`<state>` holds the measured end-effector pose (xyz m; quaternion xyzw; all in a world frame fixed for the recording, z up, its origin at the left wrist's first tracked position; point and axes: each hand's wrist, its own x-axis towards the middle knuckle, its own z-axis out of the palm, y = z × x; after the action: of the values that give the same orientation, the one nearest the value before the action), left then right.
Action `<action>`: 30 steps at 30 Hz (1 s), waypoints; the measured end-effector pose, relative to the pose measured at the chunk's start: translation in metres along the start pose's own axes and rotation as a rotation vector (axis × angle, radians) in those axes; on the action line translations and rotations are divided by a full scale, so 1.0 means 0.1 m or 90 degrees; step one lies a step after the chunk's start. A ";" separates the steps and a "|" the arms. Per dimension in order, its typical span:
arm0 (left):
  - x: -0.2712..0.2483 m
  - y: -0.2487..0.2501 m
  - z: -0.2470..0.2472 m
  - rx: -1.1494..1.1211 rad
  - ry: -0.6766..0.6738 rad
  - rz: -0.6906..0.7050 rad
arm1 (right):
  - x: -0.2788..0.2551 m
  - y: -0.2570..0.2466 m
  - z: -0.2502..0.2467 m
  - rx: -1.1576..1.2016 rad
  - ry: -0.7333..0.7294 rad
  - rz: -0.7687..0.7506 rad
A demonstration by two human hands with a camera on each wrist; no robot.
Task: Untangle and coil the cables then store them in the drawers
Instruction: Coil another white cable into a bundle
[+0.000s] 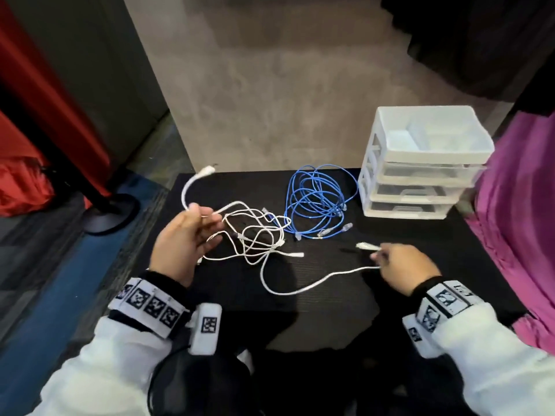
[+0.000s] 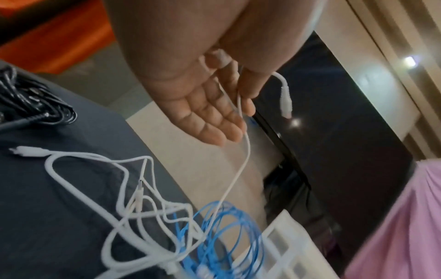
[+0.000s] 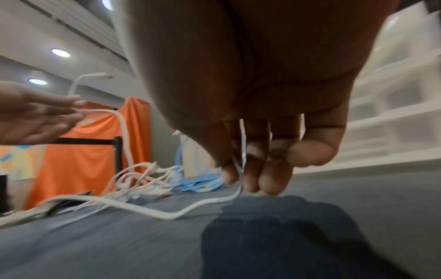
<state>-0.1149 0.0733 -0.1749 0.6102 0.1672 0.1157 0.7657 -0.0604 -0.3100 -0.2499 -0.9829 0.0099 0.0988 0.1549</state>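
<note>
A tangle of white cables [image 1: 255, 235] is spread on a black table [image 1: 330, 319]. One thick strand is pinched by the raised left hand [image 1: 186, 238]; its other end is gripped by the right hand [image 1: 402, 265]. A blue cable bundle [image 1: 318, 199] lies beside a white drawer unit [image 1: 420, 163], drawers closed.

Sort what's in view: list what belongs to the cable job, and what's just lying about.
Part of the job:
white cables, tangled, one end pinched in the left hand, another in the right hand
blue cable bundle
drawer unit, drawers shut

Lying about:
pink cloth
red fabric
black post base
</note>
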 end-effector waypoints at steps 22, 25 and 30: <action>-0.91 -0.20 0.68 0.117 -0.232 0.011 | -0.77 -0.99 -0.08 0.384 0.158 -0.501; -0.82 -0.25 0.58 0.217 -0.083 0.171 | -0.86 -0.94 -0.23 0.384 0.071 -0.502; -0.90 -0.18 0.64 0.351 -0.356 0.270 | -0.96 -0.93 -0.48 0.394 0.017 -0.491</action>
<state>-0.1726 -0.0226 -0.1688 0.8203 -0.1505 0.0519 0.5493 -0.1411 -0.2371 -0.1580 -0.8238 -0.3239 0.0142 0.4650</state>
